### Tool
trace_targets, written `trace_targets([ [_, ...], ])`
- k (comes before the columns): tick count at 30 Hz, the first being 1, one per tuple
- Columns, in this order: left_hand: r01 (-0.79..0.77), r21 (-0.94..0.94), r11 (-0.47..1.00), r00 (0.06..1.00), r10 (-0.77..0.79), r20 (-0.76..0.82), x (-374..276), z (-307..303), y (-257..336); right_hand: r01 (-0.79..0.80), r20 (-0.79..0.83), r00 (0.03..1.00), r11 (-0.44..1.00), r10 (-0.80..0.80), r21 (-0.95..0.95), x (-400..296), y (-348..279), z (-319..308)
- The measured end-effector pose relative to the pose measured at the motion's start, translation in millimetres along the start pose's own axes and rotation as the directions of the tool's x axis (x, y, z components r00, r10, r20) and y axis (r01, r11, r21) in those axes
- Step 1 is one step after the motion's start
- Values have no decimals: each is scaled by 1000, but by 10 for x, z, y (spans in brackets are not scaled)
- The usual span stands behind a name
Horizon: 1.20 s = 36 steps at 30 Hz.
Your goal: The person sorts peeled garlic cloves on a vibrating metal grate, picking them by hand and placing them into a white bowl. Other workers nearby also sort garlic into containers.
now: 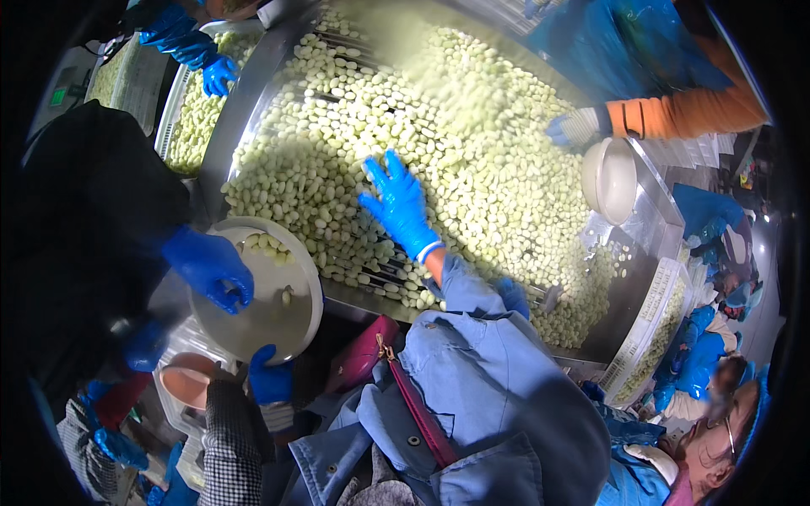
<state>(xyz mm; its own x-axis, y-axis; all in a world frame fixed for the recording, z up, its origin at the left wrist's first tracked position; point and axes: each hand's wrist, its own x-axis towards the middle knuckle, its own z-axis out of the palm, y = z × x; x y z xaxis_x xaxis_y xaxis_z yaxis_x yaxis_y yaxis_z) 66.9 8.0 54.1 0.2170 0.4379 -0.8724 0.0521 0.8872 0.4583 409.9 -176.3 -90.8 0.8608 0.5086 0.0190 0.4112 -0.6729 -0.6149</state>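
Observation:
My right hand [398,202], in a blue glove with a white cuff edge, is spread palm down over pale green oval produce [354,133], which looks like grapes or beans. The produce lies on a slatted metal sorting table [218,145]. At the lower left, what looks like my left hand [271,376], blue-gloved with a knit cuff, grips the rim of a large white plastic bucket [253,335]. A few green pieces lie inside the bucket, and a co-worker's blue-gloved hand [212,269] reaches over it. A blurred blue glove [514,297], partly hidden, shows behind my right sleeve; whose it is, I cannot tell.
Across the table, a co-worker's gloved hand [579,126] is near a white bowl [610,180]. White crates of produce stand at the left [166,120] and right [652,303]. A terracotta-coloured bowl [186,379] is at lower left. Co-workers crowd both sides.

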Motion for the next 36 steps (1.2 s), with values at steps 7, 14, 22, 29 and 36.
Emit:
trace_targets([
  [7, 55, -58, 997, 991, -48, 122, 182, -354, -57, 113, -179, 973, 979, -144, -170, 379, 810, -395],
  [14, -23, -21, 1000, 992, 25, 120, 34, -161, -57, 166, -109, 974, 956, -197, -243, 404, 969, -359],
  [22, -16, -22, 1000, 994, 18, 104, 166, -335, -116, 55, -108, 992, 990, -69, -127, 382, 1206, -295],
  [29, -3, 6, 1000, 997, 2, 77, 96, -174, -92, -227, -8, 921, 552, 390, 802, 212, 143, -557],
  [36, -20, 17, 1000, 998, 19, 59, 118, -205, -71, 261, -68, 957, 729, -283, 633, -196, -1622, -540],
])
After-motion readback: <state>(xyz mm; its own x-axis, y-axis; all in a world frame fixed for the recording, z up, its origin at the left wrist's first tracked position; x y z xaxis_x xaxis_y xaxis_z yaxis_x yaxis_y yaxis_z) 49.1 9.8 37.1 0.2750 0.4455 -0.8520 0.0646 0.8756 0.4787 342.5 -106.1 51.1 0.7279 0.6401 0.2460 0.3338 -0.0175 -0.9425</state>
